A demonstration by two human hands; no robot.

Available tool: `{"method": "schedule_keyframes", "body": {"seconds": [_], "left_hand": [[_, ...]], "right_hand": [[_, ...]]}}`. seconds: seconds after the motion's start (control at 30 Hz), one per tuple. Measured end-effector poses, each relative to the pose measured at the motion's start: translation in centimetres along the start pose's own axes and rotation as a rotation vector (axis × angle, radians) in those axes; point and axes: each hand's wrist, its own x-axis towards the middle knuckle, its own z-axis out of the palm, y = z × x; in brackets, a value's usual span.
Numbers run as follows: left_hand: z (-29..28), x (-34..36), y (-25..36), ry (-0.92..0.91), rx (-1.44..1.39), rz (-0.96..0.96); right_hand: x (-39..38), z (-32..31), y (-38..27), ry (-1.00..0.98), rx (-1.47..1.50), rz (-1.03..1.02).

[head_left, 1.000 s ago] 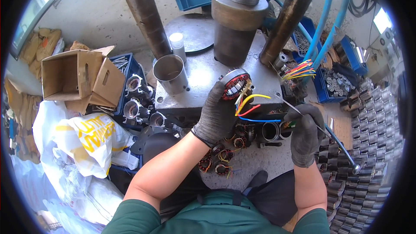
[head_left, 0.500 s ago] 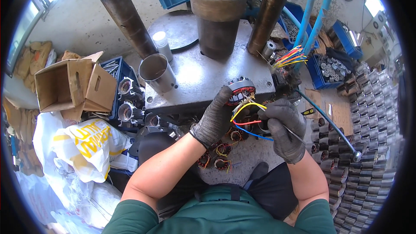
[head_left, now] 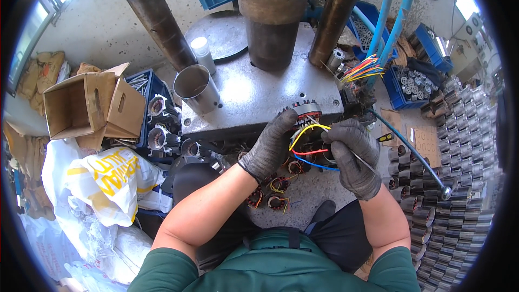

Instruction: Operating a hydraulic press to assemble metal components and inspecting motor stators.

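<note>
Stator [head_left: 309,110] in our left hand [head_left: 270,145], thin metal rod [head_left: 366,164] in our right hand [head_left: 352,150]

We wear dark gloves on both hands. Our left hand is closed round the near left side of the stator, the thumb up along its edge, so the wound ring sits at the fingertips, just in front of the steel press bed [head_left: 254,105]. From the ring, a yellow wire [head_left: 314,126], a red wire [head_left: 313,152] and a blue wire [head_left: 320,166] run toward our right hand. That hand has its fingers folded together on the thin metal rod, which slants back across the palm. The yellow wire's end meets its fingertips; we cannot tell whether they pinch it.

Beyond our left hand, an open metal cylinder [head_left: 197,97] stands on the press bed, with a white-capped bottle [head_left: 202,53] just behind it. Straight past both hands rises a thick steel ram [head_left: 272,35]. Below and between our hands, small wound cores [head_left: 278,203] lie on the floor. To the right of our right hand, a long bar [head_left: 409,149] slopes down to a ball end, and beyond it stand rows of metal shells [head_left: 459,167]. Well left of our left hand is an open cardboard box [head_left: 70,105].
</note>
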Motion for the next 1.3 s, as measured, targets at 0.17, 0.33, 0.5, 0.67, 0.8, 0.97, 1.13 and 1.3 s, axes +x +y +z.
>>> {"method": "schedule_keyframes", "body": {"seconds": [0.17,0.33,0.5,0.67,0.8,0.97,1.13,1.3], "left_hand": [[-1.0,0.3,-0.1,0.097,0.18,0.053],[-1.6,-0.1,-0.2,0.236,0.344,0.116],[-1.3,0.5,0.1,0.121,0.238,0.08],[-0.9,0.5,1.0,0.085,-0.144,0.018],[-1.5,0.2,1.7,0.154,-0.262,-0.147],[-2.6,0.8,1.3,0.083,-0.214,-0.161],[-3.1,1.0,0.8,0.007,-0.364,-0.225],[-2.6,0.4,0.4,0.033,-0.449,-0.258]], "right_hand": [[0.4,-0.7,-0.9,-0.068,-0.091,0.014],[0.5,-1.1,-1.0,-0.105,-0.093,0.055],[0.3,-1.4,-0.4,-0.174,0.005,0.19],[0.0,-2.3,-0.3,-0.086,0.125,0.356],[-0.2,-2.3,-0.5,0.051,0.203,0.375],[-0.5,-1.8,-0.4,0.104,0.226,0.289],[-0.6,-0.8,-0.1,0.053,0.25,0.23],[-0.7,-0.2,0.6,0.063,0.377,0.26]]}}
